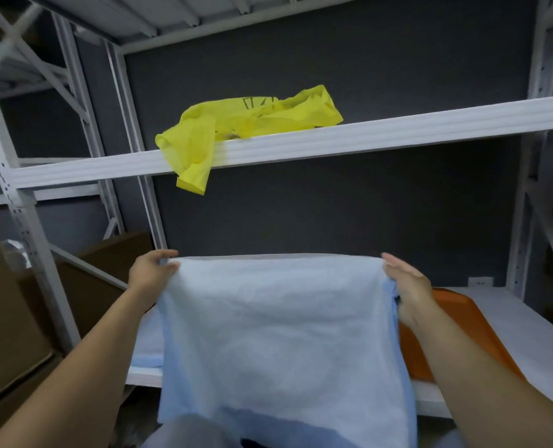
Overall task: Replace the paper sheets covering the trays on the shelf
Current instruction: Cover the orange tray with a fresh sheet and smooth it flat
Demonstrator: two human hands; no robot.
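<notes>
A large pale blue paper sheet [278,334] hangs in front of me, held up by its two top corners. My left hand [154,273] pinches the top left corner. My right hand [407,286] grips the top right corner with its fingers stretched along the edge. Behind the sheet, on the lower shelf [520,318], an orange tray [456,334] shows at the right. Another pale blue sheet [147,344] lies on the shelf at the left; what it covers is hidden.
A crumpled yellow plastic bag [252,124] lies on the upper shelf [398,134] and droops over its front edge. White metal uprights frame the rack. Cardboard boxes [13,318] stand at the left on a neighbouring rack.
</notes>
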